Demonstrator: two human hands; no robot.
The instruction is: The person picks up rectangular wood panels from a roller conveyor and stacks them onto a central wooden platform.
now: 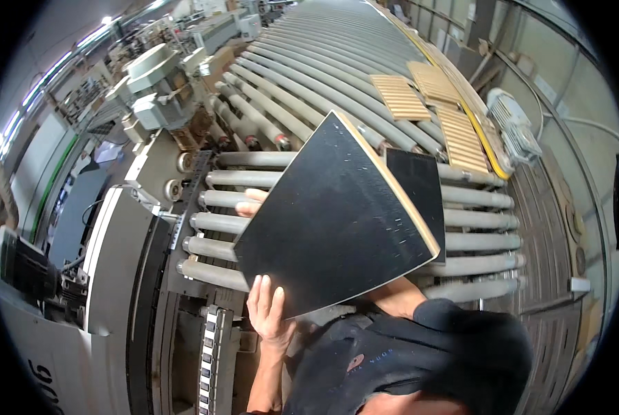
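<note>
A black board [337,221] with a pale raw edge is held up and tilted in front of me, over the rollers. My left hand [271,311] grips its near left corner, fingers lying on the black face and the thumb side hidden. My right forearm passes behind the board from the right. Fingers of my right hand [252,202] show past the board's left edge, curled against it; the palm is out of sight. Beyond the held board, a second black board [420,197] rests on the rollers, partly covered.
A roller conveyor [309,62] stretches away ahead. Slatted wooden pieces [465,138] lie on its right side by a yellow-edged rail [486,142]. Grey machinery [119,263] stands close on my left, with a motor [160,86] farther off. Another motor [513,124] sits at the right wall.
</note>
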